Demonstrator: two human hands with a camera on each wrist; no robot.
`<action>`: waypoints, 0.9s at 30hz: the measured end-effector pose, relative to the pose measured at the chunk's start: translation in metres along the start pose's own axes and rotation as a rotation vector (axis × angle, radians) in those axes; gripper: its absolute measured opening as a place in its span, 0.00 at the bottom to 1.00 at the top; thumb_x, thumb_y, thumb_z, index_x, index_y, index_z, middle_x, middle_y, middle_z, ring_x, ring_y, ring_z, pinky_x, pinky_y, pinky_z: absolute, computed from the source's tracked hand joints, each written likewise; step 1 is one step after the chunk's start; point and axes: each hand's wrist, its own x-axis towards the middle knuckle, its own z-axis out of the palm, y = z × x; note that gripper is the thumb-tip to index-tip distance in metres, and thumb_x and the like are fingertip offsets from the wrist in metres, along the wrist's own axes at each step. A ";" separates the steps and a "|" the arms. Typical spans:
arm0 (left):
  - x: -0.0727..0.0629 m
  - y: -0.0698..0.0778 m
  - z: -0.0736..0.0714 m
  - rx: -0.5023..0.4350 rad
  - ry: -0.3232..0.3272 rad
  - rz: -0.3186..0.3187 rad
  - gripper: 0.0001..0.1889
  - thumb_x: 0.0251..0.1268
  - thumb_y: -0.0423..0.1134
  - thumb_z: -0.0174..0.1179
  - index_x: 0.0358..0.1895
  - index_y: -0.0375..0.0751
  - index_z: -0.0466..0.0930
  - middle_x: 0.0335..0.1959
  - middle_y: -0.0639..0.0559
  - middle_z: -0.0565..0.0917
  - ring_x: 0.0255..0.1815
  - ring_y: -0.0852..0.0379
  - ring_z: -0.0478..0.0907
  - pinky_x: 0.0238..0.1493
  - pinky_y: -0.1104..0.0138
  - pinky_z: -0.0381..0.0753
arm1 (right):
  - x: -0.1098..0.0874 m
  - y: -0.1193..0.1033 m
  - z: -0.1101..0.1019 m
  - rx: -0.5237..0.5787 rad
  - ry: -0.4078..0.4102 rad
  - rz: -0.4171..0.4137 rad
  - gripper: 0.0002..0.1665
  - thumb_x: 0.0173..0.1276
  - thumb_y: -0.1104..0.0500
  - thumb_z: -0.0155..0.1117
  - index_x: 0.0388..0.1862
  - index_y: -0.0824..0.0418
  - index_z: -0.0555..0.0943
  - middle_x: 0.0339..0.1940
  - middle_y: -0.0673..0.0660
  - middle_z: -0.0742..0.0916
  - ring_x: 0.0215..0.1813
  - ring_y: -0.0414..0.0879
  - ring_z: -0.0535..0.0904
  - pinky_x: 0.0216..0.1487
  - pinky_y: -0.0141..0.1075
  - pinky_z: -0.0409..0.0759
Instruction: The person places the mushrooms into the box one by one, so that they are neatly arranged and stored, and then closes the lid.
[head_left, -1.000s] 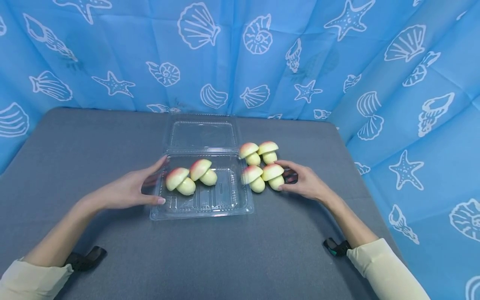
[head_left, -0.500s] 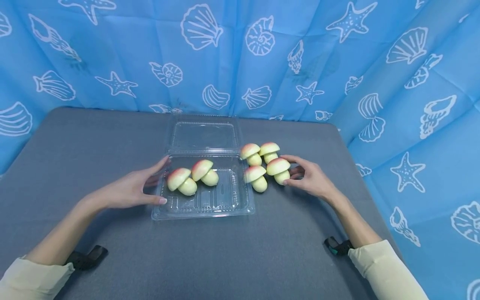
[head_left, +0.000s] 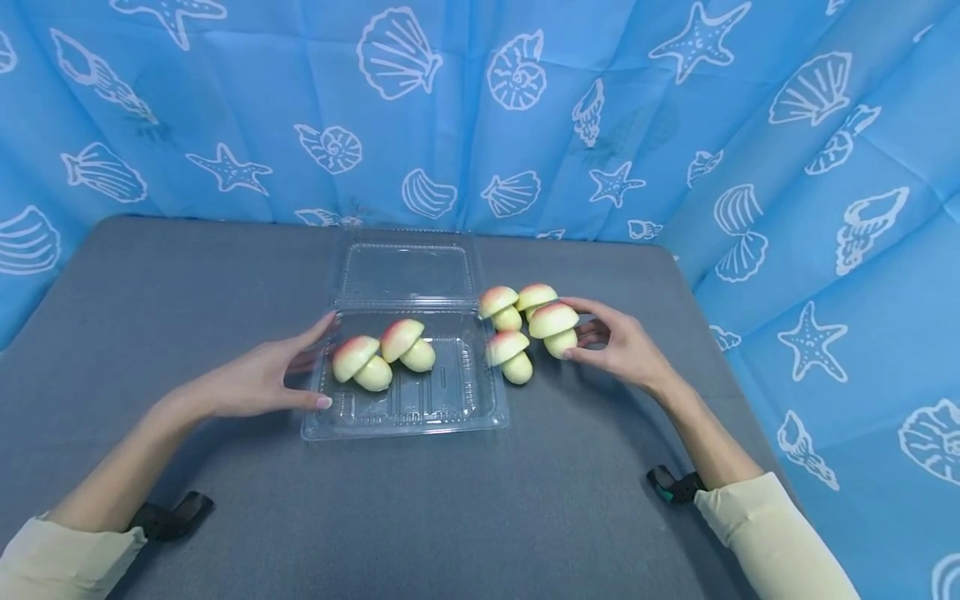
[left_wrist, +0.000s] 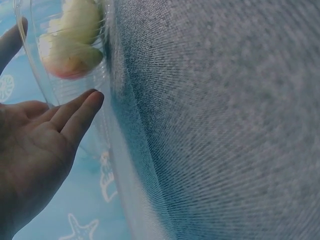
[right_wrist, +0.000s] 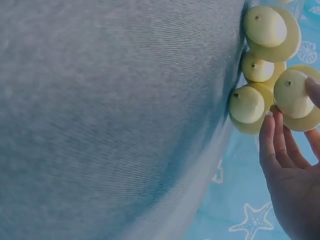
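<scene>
In the head view my right hand (head_left: pixel 624 348) holds a toy mushroom (head_left: pixel 553 323) with a pink-tinged, pale yellow cap. Thumb and fingers pinch it from the right side, and the right wrist view shows the held mushroom (right_wrist: pixel 291 94) raised above its neighbours. Three more mushrooms stand close by: one at the back left (head_left: pixel 499 307), one behind the held one (head_left: pixel 531 295) and one in front (head_left: pixel 512 357). My left hand (head_left: pixel 255 379) lies spread along the left side of a clear plastic clamshell box (head_left: pixel 450 421). Inside that box, two mushrooms (head_left: pixel 362 363) lean at its left.
The box's transparent lid (head_left: pixel 408 271) is folded back, away from me. A grey cloth covers the table (head_left: pixel 420 517). Behind and to the right hangs a blue curtain (head_left: pixel 465 108) with white shells and starfish.
My right hand has taken hold of the front right mushroom, lifted it and carried it slightly back, partly covering the one behind. My left hand stays at the box.
</scene>
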 end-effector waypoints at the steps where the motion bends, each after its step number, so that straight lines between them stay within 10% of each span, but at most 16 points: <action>1: 0.000 0.001 0.000 -0.004 -0.003 -0.001 0.61 0.58 0.49 0.72 0.81 0.47 0.31 0.80 0.35 0.43 0.71 0.31 0.62 0.68 0.43 0.65 | 0.001 -0.001 0.000 0.007 0.001 -0.001 0.42 0.60 0.61 0.76 0.73 0.53 0.71 0.62 0.58 0.80 0.50 0.51 0.83 0.50 0.46 0.85; 12: 0.000 0.001 0.002 -0.002 0.001 0.003 0.60 0.58 0.48 0.72 0.81 0.44 0.32 0.80 0.34 0.43 0.70 0.30 0.63 0.68 0.43 0.65 | 0.010 -0.015 0.012 0.032 -0.011 -0.052 0.44 0.59 0.66 0.76 0.74 0.58 0.69 0.64 0.60 0.77 0.49 0.51 0.84 0.48 0.38 0.85; 27: 0.001 0.002 0.001 -0.002 0.005 -0.012 0.61 0.58 0.48 0.73 0.81 0.45 0.32 0.80 0.35 0.42 0.71 0.31 0.62 0.69 0.44 0.65 | 0.029 -0.074 0.028 0.130 -0.077 -0.186 0.41 0.56 0.74 0.74 0.69 0.74 0.69 0.61 0.68 0.78 0.47 0.61 0.83 0.46 0.57 0.84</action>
